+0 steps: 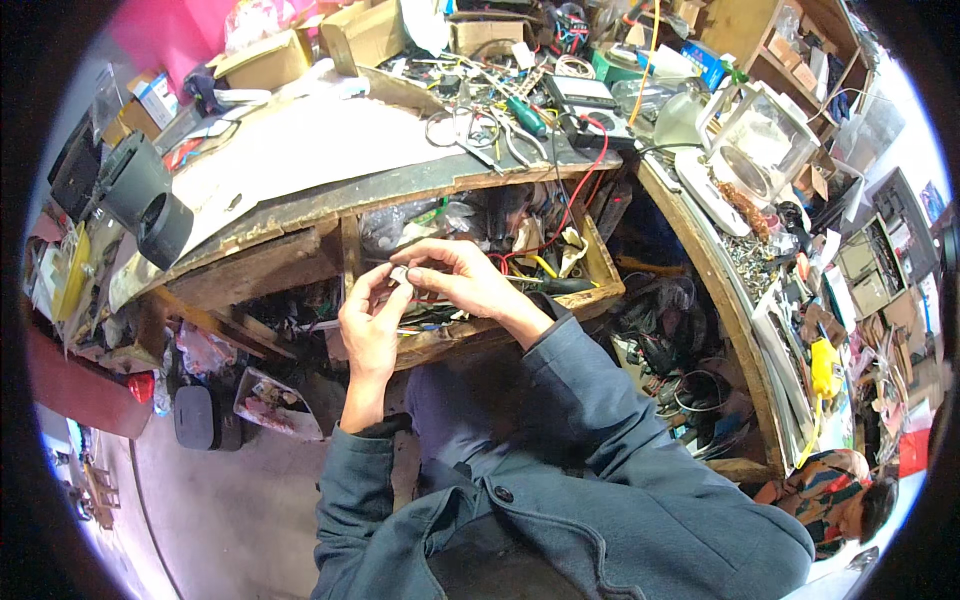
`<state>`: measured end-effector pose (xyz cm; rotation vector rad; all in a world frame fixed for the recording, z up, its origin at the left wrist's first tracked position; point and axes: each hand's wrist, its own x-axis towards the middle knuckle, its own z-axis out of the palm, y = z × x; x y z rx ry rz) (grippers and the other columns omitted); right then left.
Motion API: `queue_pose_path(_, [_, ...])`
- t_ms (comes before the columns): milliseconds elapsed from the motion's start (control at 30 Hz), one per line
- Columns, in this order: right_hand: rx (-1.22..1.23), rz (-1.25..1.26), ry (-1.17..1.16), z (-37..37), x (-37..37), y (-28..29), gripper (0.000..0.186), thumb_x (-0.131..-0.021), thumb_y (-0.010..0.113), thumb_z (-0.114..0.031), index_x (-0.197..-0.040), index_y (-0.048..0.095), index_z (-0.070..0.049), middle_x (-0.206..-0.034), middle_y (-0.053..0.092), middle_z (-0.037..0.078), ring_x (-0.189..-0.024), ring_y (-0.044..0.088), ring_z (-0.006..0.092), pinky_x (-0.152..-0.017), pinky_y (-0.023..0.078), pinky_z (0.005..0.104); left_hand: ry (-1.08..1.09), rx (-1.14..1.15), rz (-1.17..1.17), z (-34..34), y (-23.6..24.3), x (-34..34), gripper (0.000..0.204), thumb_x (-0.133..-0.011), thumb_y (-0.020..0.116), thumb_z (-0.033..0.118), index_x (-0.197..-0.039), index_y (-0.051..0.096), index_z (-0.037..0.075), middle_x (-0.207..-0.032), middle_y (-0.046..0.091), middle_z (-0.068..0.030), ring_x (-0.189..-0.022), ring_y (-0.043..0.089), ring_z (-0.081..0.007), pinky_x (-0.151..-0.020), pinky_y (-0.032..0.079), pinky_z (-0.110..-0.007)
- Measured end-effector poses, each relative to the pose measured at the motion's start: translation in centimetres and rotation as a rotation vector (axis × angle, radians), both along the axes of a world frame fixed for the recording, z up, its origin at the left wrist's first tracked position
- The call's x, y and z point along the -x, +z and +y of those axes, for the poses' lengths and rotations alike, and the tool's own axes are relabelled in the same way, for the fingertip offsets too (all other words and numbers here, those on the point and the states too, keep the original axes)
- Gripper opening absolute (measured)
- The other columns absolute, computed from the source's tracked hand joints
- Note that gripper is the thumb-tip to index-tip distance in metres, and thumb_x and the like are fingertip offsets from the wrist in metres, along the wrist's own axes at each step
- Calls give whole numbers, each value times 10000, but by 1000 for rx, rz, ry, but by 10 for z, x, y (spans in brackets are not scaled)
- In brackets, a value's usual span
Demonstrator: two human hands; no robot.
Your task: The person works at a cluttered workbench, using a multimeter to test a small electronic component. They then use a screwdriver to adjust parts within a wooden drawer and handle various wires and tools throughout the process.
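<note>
A small pale, silvery piece (400, 273) sits between my fingertips; it is too small to name. My left hand (368, 325) pinches it from the left, with thumb and fingers closed together. From the other side my right hand (458, 280) grips it as well, thumb against forefinger. Both hands are above an open wooden drawer (605, 291) full of plastic bags (392, 228) and loose parts. Inside the drawer, to the right of my right hand, lie a black-and-yellow probe (570, 286), a red wire (567, 225) and a crumpled pale scrap (574, 252).
Pliers (520, 145), a green-handled tool (526, 116) and a black-and-silver device (590, 105) lie on the bench beyond the drawer. A pale sheet (290, 150) covers the bench's left. Clutter and a yellow tool (825, 368) fill the right side. A person (835, 495) is at lower right.
</note>
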<state>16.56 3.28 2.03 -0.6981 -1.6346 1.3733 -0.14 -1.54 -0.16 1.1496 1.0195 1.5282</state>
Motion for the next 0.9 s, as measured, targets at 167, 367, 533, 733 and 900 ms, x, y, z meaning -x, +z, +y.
queue_pose_path(167, [50, 0, -24, -3, -6, 1, 293, -935, 700, -118, -1207, 675, -11, -924, 677, 7, -779, 606, 62, -687, 514, 231, -1, -41, 34, 0, 0, -2, 402, -914, 690, 44, -1295, 592, -38, -1158, 675, -102, -1005, 656, -158, -885, 561, -306])
queue_pose_path(367, [4, -72, -5, -1, -8, 2, 324, -924, 745, -151, -1199, 675, 3, -1012, 713, 40, -919, 642, 90, -804, 539, 251, -6, -39, -34, -1, -1, 0, 398, -920, 680, 17, -1303, 584, -36, -1190, 671, -116, -1057, 649, -162, -932, 529, -290])
queue_pose_path(533, [28, -63, -27, -1, -8, 3, 287, -922, 747, -209, -1111, 706, 2, -973, 721, 39, -872, 641, 81, -787, 534, 256, -23, -46, -41, 0, -4, 1, 367, -946, 689, 87, -1280, 591, -31, -1150, 682, -105, -991, 660, -146, -880, 545, -282])
queue_pose_path(733, [35, -119, -48, 4, -6, -5, 271, -939, 734, -288, -961, 704, -19, -812, 670, -12, -746, 575, 48, -654, 481, 240, -45, -82, -45, -2, -1, -1, 269, -1010, 615, 168, -1195, 639, -25, -1045, 683, -82, -852, 659, -136, -773, 588, -303])
queue_pose_path(900, [76, -177, -35, -1, -8, 1, 285, -974, 697, -301, -883, 653, -35, -778, 638, -26, -718, 545, 39, -629, 450, 228, -90, -73, -16, -3, -4, 2, 294, -1035, 595, 235, -1152, 657, -27, -942, 675, -64, -789, 644, -129, -703, 573, -291])
